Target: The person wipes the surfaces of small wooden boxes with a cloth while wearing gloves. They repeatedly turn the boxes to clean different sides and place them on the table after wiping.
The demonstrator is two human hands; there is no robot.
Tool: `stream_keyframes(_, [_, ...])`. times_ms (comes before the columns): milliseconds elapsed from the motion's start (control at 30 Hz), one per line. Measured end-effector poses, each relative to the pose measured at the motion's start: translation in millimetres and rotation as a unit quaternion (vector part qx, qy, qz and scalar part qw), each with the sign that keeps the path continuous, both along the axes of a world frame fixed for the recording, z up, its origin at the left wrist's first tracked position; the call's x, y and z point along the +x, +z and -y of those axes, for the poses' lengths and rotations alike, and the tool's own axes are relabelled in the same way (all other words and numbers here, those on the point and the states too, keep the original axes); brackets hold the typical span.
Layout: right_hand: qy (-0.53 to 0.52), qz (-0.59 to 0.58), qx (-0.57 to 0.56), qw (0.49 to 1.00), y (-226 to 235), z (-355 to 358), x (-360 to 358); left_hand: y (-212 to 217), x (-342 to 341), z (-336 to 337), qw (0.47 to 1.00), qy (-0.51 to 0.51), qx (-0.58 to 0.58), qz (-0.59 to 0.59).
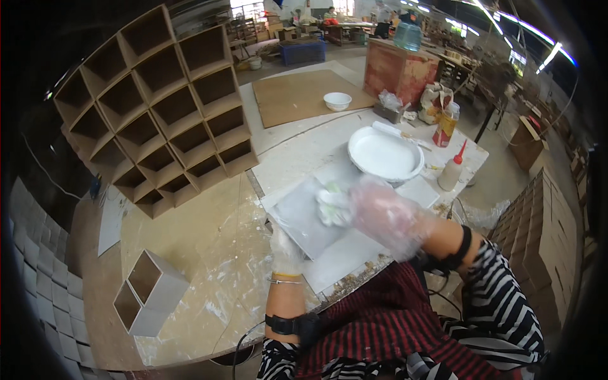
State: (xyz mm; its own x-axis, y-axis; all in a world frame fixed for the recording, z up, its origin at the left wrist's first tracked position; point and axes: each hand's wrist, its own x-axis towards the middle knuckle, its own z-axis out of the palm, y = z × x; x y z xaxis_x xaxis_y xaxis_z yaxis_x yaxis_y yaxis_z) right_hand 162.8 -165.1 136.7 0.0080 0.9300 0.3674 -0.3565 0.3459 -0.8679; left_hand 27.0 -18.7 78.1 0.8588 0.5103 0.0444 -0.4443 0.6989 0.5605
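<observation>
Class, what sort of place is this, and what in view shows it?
Likely a workshop or small factory: the worktable is spattered with white, a brown unit of open compartments stands at the left, and a red-tipped squeeze bottle stands near a white basin.

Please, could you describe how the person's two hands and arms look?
The left hand wears a white glove with a yellow edge, with a silvery bracelet below. The right hand, blurred, wears a translucent glove. Each forearm wears a black strap. The sleeves have a black-and-white zigzag pattern.
</observation>
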Motion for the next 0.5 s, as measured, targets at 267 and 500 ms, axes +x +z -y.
stream_keyframes(267, [-0.204,0.587,-0.115,0.775,68.4,-16.9,-62.4,-58.0,1.9,-42.0,0.965,-0.130,0.003,0.229])
stream_keyframes(500, [-0.201,0.446,-0.133,0.862,20.3,-16.9,-27.2,-12.9,1.1,-10.8,1.000,0.020,-0.010,0.002])
